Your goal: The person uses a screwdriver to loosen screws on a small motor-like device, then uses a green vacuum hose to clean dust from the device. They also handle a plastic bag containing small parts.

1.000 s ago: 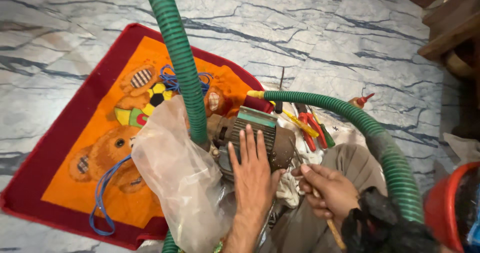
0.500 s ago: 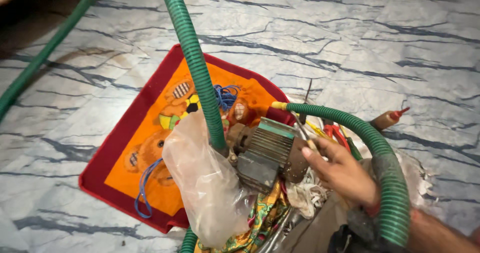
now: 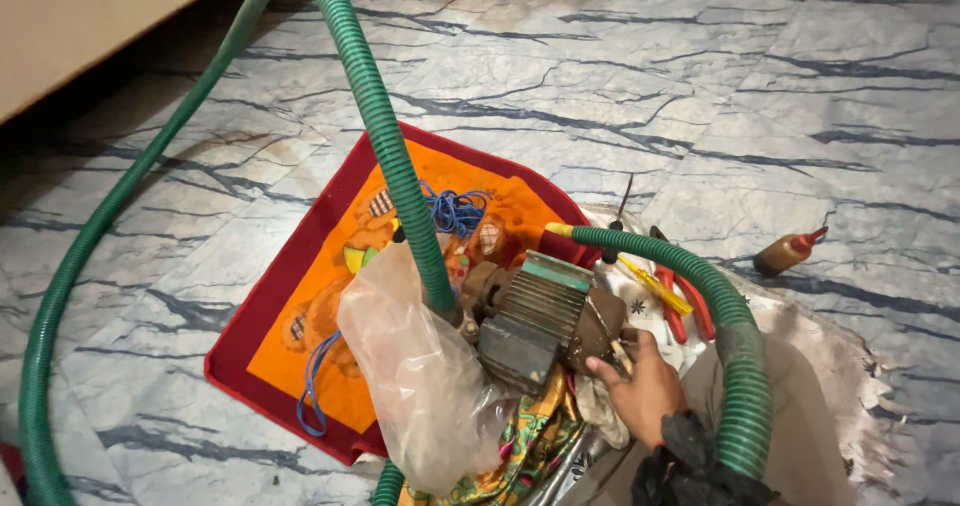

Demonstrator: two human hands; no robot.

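Note:
A small, dirty electric pump motor [image 3: 535,316] with a teal top lies at the edge of an orange mat with a red border [image 3: 330,296]. My right hand [image 3: 640,391] rests against the motor's rear end, fingers curled on a thin, light-coloured tool [image 3: 618,349]. My left hand is out of sight. One green ribbed hose [image 3: 380,116] runs down to the motor's front. A second green hose [image 3: 742,366] arcs over my right wrist. A clear plastic bag [image 3: 420,386] hangs beside the motor.
Red-handled pliers [image 3: 688,304] and a yellow screwdriver [image 3: 655,286] lie right of the motor. A brown bottle with a red nozzle [image 3: 790,251] lies on the marble floor. Blue cord [image 3: 455,211] sits on the mat. A patterned cloth [image 3: 530,446] is underneath. A wooden panel [image 3: 90,16] is top left.
My left hand has lifted off the motor and left the view. My right hand has moved onto the motor's rear end. The camera has swung left, showing more hose and floor.

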